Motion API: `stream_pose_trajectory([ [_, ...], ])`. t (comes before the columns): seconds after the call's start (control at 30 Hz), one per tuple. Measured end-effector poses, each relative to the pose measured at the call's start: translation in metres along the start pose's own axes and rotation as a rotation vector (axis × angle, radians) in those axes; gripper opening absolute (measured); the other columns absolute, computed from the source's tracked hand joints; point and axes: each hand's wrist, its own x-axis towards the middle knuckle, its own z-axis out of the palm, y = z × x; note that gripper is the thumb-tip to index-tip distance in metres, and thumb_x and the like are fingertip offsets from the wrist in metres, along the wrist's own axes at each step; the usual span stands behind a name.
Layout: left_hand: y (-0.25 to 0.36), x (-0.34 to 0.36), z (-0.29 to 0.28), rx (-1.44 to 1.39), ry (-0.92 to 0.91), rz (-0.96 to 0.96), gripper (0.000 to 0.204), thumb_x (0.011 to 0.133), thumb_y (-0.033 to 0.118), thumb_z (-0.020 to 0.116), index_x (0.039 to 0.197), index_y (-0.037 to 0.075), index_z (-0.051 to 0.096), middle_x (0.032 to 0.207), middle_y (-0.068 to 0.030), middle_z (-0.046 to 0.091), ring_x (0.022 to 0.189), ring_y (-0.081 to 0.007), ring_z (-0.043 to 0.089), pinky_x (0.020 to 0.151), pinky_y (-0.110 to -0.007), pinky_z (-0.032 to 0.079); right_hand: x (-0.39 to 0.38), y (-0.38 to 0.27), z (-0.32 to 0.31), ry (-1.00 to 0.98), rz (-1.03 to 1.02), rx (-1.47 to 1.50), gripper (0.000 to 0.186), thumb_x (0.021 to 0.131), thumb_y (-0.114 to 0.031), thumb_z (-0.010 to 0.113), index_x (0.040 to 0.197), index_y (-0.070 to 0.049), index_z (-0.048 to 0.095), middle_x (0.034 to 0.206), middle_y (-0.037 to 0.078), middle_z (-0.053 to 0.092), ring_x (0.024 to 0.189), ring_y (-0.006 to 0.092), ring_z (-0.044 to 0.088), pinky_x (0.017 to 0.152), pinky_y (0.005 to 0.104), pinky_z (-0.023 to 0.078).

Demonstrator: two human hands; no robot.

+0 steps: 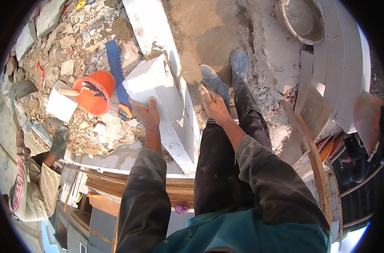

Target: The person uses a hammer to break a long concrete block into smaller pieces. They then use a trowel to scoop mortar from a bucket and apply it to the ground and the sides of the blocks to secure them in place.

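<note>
A white aerated concrete block (151,82) sits on a low wall of the same white blocks (147,19). My left hand (149,114) grips the block's near left edge, thumb on top and the other fingers partly hidden down its side. My right hand (215,106) is closed round the handle of a trowel (191,69), just right of the wall and above my boots. The trowel's blade is blurred and mortar-coloured. Left of the block lies a hand saw (113,63) with a blue blade and an orange-black handle, close to an orange bucket (94,92) with tools in it.
Rubble (69,42) covers the ground left of the wall. A mortar bucket (303,21) stands at the far right. Boards (314,168) lean at the right. Another person (35,181) works at the left with a shovel (24,87). Stacked planks (103,183) lie behind my left arm.
</note>
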Motion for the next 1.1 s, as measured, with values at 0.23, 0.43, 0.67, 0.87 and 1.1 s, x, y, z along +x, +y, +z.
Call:
stream_pose_trajectory([
  [0.23, 0.047, -0.001, -0.016, -0.397, -0.029, -0.104, 0.081, 0.080, 0.008, 0.062, 0.144, -0.012, 0.015, 0.139, -0.0281, 0.033, 0.130, -0.0345, 0.036, 0.111, -0.042, 0.026, -0.050, -0.089, -0.103, 0.295, -0.512, -0.063, 0.033, 0.097, -0.026, 0.058, 0.115, 0.000, 0.054, 0.075, 0.002, 0.056, 0.059, 0.0069, 0.055, 0.050, 0.0230, 0.047],
  [0.43, 0.019, 0.003, -0.008, -0.229, -0.007, -0.055, 0.081, 0.081, 0.008, 0.060, 0.145, -0.009, 0.014, 0.140, -0.0245, 0.034, 0.128, -0.0326, 0.037, 0.110, -0.041, 0.028, -0.047, -0.188, -0.262, 0.819, -0.821, -0.743, 0.037, 0.095, -0.024, 0.057, 0.122, 0.001, 0.049, 0.078, 0.012, 0.061, 0.074, 0.0203, 0.061, 0.070, 0.0344, 0.051],
  [0.67, 0.020, 0.001, -0.019, -0.191, -0.063, -0.162, 0.082, 0.087, 0.012, 0.059, 0.147, -0.009, 0.007, 0.149, -0.0248, 0.023, 0.136, -0.0321, 0.029, 0.114, -0.040, 0.022, -0.006, -0.225, -0.312, 0.769, -0.717, -1.107, 0.040, 0.090, -0.027, 0.055, 0.120, -0.001, 0.054, 0.104, 0.028, 0.064, 0.099, 0.0460, 0.060, 0.084, 0.0515, 0.047],
  [0.87, 0.015, 0.003, -0.025, -0.148, -0.174, -0.181, 0.090, 0.093, 0.026, 0.056, 0.147, -0.012, -0.006, 0.155, -0.0277, 0.003, 0.145, -0.0318, 0.010, 0.118, -0.038, 0.010, -0.022, -0.233, -0.315, 0.708, -0.486, -1.222, 0.042, 0.089, -0.026, 0.058, 0.122, -0.001, 0.050, 0.104, 0.028, 0.063, 0.095, 0.0464, 0.060, 0.081, 0.0519, 0.048],
  [1.1, 0.033, 0.004, -0.030, -0.293, -0.164, -0.253, 0.087, 0.088, 0.013, 0.058, 0.147, -0.009, -0.001, 0.151, -0.0236, 0.017, 0.139, -0.0309, 0.022, 0.116, -0.038, 0.015, -0.015, -0.241, -0.343, 0.798, -0.214, -1.526, 0.030, 0.087, -0.014, 0.054, 0.115, -0.002, 0.052, 0.103, 0.023, 0.063, 0.096, 0.0416, 0.064, 0.081, 0.0500, 0.051],
])
